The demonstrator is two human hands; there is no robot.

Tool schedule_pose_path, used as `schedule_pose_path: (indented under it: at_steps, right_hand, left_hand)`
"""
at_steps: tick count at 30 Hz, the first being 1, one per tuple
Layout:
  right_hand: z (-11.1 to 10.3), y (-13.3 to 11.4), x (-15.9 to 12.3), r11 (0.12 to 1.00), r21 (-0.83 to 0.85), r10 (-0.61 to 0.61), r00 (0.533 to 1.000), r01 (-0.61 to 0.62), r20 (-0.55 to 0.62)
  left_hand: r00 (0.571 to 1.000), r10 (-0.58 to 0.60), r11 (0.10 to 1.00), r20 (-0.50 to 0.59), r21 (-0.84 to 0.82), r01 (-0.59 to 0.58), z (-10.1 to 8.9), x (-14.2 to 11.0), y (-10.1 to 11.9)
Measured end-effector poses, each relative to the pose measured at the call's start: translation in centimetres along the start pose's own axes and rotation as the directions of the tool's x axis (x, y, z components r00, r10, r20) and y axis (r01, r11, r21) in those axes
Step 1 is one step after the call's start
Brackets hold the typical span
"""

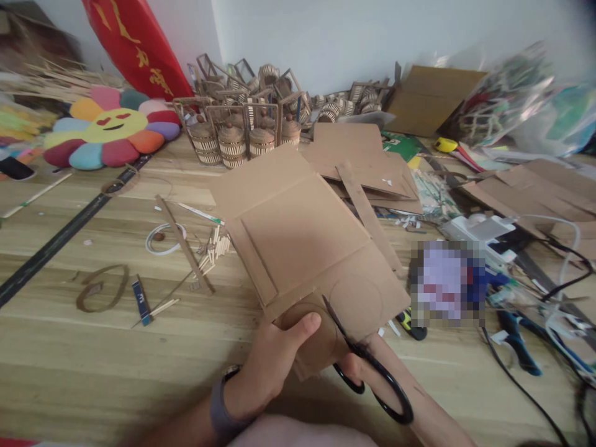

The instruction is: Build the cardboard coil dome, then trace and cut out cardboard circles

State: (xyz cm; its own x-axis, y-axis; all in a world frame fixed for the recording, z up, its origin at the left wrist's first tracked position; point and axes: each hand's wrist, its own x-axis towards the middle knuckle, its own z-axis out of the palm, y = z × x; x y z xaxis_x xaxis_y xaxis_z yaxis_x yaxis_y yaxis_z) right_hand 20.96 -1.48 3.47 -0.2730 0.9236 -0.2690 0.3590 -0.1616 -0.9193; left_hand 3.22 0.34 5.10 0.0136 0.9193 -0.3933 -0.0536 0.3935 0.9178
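Note:
A large brown cardboard sheet (302, 236) with a drawn circle near its front edge is held above the wooden table (93, 347). My left hand (274, 360) grips the sheet's near edge, thumb on top. My right hand (367, 366) is closed in the black handles of a pair of scissors (367, 360). The scissor blades are cutting into the cardboard along the circle line.
Several small bamboo basket models (242, 130) stand at the back. A flower-shaped cushion (107, 133) lies at the back left. More cardboard pieces (363, 155) lie behind the sheet. Cables, a power strip (479, 230) and tools crowd the right. Wooden sticks (214, 248) and a tape ring (162, 239) lie on the left.

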Motion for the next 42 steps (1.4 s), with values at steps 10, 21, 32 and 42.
schedule_pose_path:
  at_steps: [10,21,32,42]
  right_hand:
    - [0.0,1.2,0.1,0.972,0.228,-0.093,0.988,0.063,0.124]
    - [0.5,1.6,-0.2,0.966,0.19,0.172,0.984,-0.177,0.04]
    - [0.7,1.8,0.4,0.96,0.246,0.131,0.991,-0.134,0.026]
    - [0.3,0.5,1.1,0.965,0.248,0.108,0.993,-0.091,-0.055]
  left_hand:
    - [0.999,-0.018,0.999,-0.039,0.043,0.02,-0.1,0.1,-0.2]
    - [0.999,-0.015,0.998,-0.047,0.06,0.018,-0.2,-0.1,0.0]
    - [0.999,0.013,0.998,0.036,-0.068,-0.01,0.0,0.0,-0.9]
    - [0.947,-0.116,0.987,0.3,-0.075,0.145,0.5,-0.4,-1.8]
